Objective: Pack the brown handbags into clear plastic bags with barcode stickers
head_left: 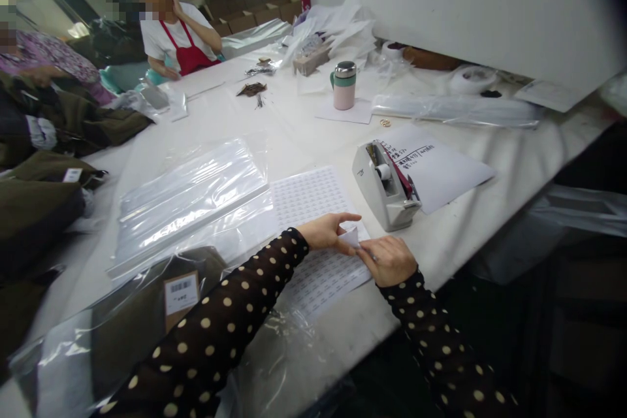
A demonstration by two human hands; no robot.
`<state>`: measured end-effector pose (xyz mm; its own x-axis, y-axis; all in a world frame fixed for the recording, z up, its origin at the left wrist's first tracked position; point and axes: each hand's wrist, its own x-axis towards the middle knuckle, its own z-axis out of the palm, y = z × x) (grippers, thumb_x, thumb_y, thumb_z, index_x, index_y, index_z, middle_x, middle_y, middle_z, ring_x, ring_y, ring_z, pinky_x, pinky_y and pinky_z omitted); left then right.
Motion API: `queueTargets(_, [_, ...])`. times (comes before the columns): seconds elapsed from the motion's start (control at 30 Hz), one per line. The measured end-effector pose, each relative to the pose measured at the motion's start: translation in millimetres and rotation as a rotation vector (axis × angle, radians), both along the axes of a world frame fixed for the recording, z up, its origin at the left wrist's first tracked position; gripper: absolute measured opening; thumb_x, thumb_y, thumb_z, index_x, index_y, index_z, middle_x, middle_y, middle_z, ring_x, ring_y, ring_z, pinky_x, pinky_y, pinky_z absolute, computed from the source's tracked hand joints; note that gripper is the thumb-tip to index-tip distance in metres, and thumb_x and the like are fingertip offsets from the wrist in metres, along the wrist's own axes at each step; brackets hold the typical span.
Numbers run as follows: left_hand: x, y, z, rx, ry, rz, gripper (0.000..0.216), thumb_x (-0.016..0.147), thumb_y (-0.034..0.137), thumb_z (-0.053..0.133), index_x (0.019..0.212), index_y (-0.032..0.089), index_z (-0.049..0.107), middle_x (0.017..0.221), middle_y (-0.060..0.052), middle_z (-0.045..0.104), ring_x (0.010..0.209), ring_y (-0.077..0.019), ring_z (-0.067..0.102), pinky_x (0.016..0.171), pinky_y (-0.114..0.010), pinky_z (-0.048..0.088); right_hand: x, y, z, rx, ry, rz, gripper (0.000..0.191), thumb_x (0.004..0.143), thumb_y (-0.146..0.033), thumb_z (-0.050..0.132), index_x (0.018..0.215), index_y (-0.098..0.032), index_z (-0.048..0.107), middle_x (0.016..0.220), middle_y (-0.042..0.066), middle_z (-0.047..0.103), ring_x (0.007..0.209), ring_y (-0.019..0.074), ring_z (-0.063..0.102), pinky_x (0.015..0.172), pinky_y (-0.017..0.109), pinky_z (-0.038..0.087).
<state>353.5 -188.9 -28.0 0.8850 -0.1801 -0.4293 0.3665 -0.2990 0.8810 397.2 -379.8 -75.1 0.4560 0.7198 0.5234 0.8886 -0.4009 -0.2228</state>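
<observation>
A white sheet of small stickers [313,209] lies on the white table [304,130] in front of me. My left hand [327,232] pinches a curled corner of the sticker sheet between thumb and forefinger. My right hand [389,260] rests closed on the same edge, its fingertips touching that lifted corner. Both my sleeves are dark with pale dots. A grey tape dispenser [385,186] stands just behind my hands. Under my left forearm lies a dark folded garment in a clear plastic bag [147,313] with a barcode label [180,294].
A stack of clear plastic bags [191,196] lies left of the sheet. A printed paper [435,166] and a pink mug [344,85] sit further back. Dark garments [39,196] pile at the left. Two people sit at the far end, one in a red apron [183,39].
</observation>
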Motion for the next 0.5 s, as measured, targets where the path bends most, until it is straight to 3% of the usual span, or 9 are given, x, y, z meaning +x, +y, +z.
queueTargets(0.2, [-2.0, -4.4, -0.3, 0.253, -0.063, 0.006, 0.076, 0.055, 0.024, 0.075, 0.126, 0.023, 0.047, 0.072, 0.002, 0.056, 0.069, -0.0157, 0.054, 0.072, -0.029, 0.042, 1.8, -0.6, -0.2, -0.055, 0.110, 0.085, 0.018, 0.083, -0.026, 0.053, 0.076, -0.019, 0.067, 0.069, 0.003, 0.068, 0.066, 0.0158, 0.058, 0.065, 0.029, 0.038])
queueTargets(0.37, [-4.6, -7.0, 3.8, 0.284, -0.112, -0.036, 0.076, 0.056, 0.019, 0.072, 0.128, 0.026, 0.045, 0.070, 0.004, 0.053, 0.069, -0.0155, 0.053, 0.072, -0.027, 0.041, 4.3, -2.1, -3.3, -0.019, 0.370, 0.066, 0.021, 0.082, -0.029, 0.050, 0.076, -0.022, 0.069, 0.074, 0.002, 0.070, 0.067, 0.0165, 0.060, 0.066, 0.028, 0.045])
queueTargets(0.5, [-6.6, -8.3, 4.5, 0.287, -0.126, -0.049, 0.078, 0.057, 0.017, 0.070, 0.130, 0.026, 0.042, 0.070, 0.003, 0.053, 0.071, -0.0164, 0.054, 0.070, -0.027, 0.042, 5.3, -2.8, -1.5, -0.014, 0.445, 0.036, 0.023, 0.083, -0.030, 0.048, 0.076, -0.022, 0.069, 0.075, 0.003, 0.069, 0.069, 0.0174, 0.062, 0.066, 0.028, 0.047])
